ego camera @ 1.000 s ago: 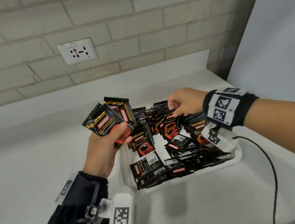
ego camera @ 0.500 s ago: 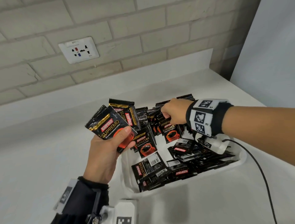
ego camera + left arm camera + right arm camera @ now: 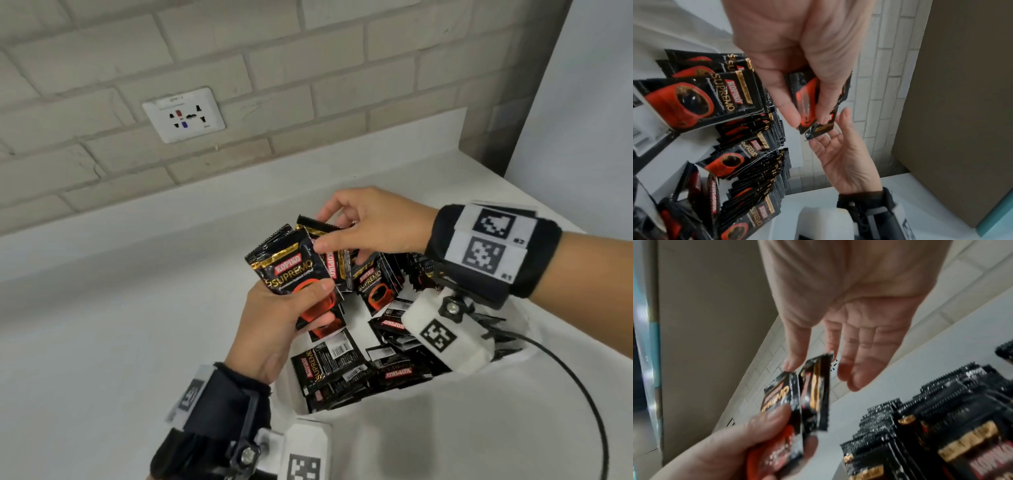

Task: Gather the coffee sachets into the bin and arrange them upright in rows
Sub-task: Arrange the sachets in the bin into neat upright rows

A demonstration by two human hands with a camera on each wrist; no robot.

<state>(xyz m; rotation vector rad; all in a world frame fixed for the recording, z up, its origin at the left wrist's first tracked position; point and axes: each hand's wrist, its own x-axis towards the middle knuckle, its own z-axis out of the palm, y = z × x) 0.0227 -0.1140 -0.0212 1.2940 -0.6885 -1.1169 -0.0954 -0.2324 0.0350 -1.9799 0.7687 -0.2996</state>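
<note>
My left hand (image 3: 318,301) grips a small stack of black Kopiko Supremo sachets (image 3: 291,267) by their lower ends, above the left side of the white bin (image 3: 394,411). My right hand (image 3: 325,228) is at the stack's top edge, thumb on the front sachet and nearly straight fingers behind the rear one (image 3: 816,386). In the left wrist view its fingers (image 3: 838,138) touch a sachet corner. Rows of upright sachets (image 3: 764,162) fill the bin's far part. Loose sachets (image 3: 329,363) lie flat and jumbled in the near part.
The bin sits on a white counter (image 3: 102,342) against a pale brick wall with a socket plate (image 3: 184,114). A black cable (image 3: 582,394) runs across the counter right of the bin. A flat grey-blue panel (image 3: 589,102) closes the right side.
My right hand has left the upright rows at the back of the bin and come over to the stack. My left hand has carried the stack rightward over the bin.
</note>
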